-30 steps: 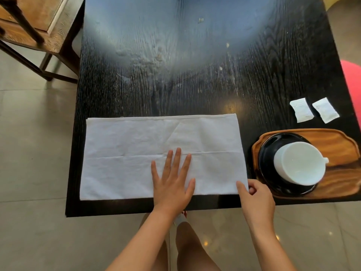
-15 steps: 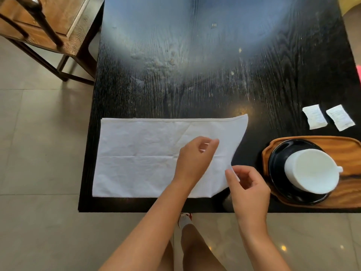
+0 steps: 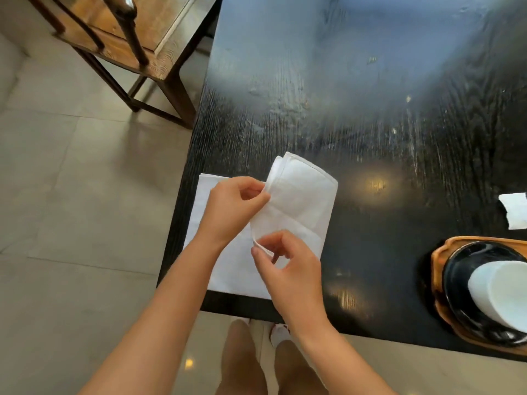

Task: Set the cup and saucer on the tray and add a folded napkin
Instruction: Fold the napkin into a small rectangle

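A white cloth napkin [image 3: 299,201] lies at the near left corner of the black table [image 3: 370,109], its right half lifted and folded over toward the left. My left hand [image 3: 232,210] pinches the upper corner of the raised end. My right hand [image 3: 285,269] pinches the lower corner of the same end. At the right edge a wooden tray [image 3: 437,260] carries a black saucer [image 3: 462,269] with a white cup [image 3: 496,289] on it, partly cut off by the frame.
A white sachet [image 3: 514,209] lies on the table above the tray. A wooden chair [image 3: 119,44] stands beyond the table's left side. The tiled floor [image 3: 71,223] lies to the left, and my legs show below the table's near edge.
Both hands picked up the napkin's right end and carried it leftward over the rest of the cloth. My left hand, flat on the napkin before, now pinches it. The view shifted left.
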A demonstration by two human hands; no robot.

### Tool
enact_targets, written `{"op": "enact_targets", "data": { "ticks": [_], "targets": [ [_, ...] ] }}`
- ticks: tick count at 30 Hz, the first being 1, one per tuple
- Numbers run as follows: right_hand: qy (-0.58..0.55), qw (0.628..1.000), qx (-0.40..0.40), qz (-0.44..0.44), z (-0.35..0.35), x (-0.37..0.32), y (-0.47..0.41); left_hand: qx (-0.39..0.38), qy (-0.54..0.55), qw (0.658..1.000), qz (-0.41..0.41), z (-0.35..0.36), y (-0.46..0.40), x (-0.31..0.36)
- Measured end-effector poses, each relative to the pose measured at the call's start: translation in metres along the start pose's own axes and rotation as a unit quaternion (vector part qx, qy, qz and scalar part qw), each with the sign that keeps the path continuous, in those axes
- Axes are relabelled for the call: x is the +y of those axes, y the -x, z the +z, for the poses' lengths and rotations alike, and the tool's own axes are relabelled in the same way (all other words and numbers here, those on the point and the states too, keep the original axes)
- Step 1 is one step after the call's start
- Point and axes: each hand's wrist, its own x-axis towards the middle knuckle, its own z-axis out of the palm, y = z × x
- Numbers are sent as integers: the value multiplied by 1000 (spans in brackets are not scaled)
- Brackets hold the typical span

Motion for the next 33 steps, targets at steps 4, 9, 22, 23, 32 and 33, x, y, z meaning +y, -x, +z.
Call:
{"op": "enact_targets", "data": {
  "ticks": [4, 9, 22, 23, 32, 33],
  "targets": [
    [65, 992, -107, -8, 42, -5, -4, 30, -12, 999, -44, -41, 6, -57],
    [126, 977, -173, -12, 83, 1, -7, 61, -62, 993, -85, -56, 12, -107],
    [321, 918, -114, -206, 108, 44, -3, 134, -171, 976, -30, -52, -1, -121],
    [350, 906, -111, -212, 106, 48, -4, 137, -175, 974, -30, -52, -2, -121],
    [486, 826, -176, -222, 62, 93, -7, 150, -159, 975, -27, -25, 10, -114],
    [493, 823, -176, -220, 51, 98, -4, 140, -152, 978, -21, -17, 15, -108]
  ]
}}
